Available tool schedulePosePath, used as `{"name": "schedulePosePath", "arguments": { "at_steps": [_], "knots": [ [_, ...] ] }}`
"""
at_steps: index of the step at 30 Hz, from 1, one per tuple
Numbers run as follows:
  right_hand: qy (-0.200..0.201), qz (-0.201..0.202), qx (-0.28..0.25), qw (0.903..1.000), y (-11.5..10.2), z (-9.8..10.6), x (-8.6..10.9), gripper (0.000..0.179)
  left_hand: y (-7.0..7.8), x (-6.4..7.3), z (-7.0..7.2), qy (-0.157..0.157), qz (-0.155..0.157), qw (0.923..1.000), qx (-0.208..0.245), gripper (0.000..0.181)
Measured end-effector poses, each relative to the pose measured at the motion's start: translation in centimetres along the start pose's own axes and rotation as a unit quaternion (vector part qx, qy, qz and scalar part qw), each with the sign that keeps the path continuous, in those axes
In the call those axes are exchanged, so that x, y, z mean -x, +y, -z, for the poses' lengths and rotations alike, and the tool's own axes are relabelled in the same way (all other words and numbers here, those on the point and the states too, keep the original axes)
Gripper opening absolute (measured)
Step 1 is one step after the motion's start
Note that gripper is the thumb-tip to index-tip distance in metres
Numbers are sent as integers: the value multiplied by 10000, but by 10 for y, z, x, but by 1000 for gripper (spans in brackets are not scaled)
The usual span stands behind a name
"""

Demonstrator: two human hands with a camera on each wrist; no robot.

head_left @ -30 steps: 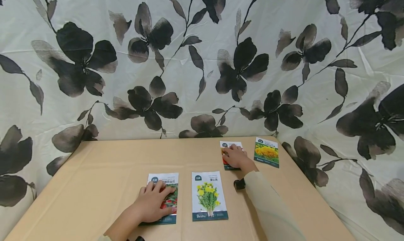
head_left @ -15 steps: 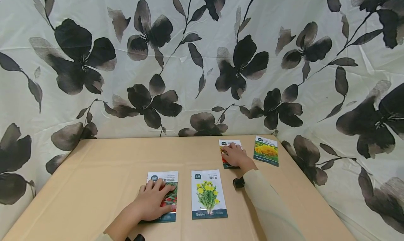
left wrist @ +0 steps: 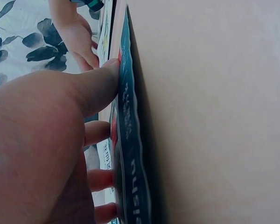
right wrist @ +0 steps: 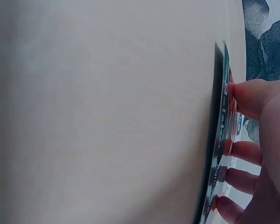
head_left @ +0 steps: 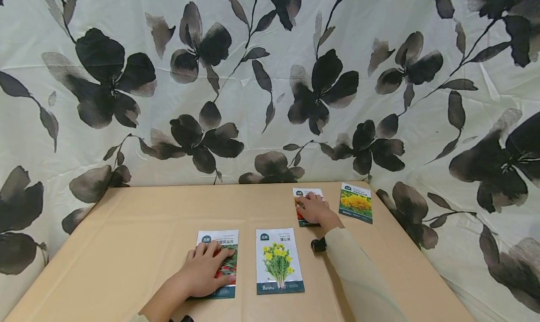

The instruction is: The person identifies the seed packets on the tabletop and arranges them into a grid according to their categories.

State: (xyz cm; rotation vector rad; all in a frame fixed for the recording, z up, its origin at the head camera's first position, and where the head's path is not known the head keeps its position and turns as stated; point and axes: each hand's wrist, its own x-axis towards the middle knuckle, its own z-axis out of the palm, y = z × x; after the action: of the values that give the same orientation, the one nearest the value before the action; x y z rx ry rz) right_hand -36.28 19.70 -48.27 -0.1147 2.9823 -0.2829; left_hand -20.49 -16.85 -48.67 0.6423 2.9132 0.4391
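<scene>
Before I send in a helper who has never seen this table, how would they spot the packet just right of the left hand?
On the tan table, find the left hand resting on a red-and-green packet. The wanted packet lies untouched just to its right. Unlike its neighbours, it shows a bunch of yellow flowers with green stems on white.

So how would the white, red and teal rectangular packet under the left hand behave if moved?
The packet would likely flex: its edge looks wavy. Being so thin, it's probably light. Lying flat on the tan table, it should slide rather than roll.
</scene>
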Motion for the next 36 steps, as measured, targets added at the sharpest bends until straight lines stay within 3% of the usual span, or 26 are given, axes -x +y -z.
{"name": "schedulePosePath", "arguments": {
  "at_steps": [36],
  "knots": [
    [103,-157,-16,9998,-4,-6,-1,51,1,2,-2,124,-107,9999,0,65]
  ]
}}
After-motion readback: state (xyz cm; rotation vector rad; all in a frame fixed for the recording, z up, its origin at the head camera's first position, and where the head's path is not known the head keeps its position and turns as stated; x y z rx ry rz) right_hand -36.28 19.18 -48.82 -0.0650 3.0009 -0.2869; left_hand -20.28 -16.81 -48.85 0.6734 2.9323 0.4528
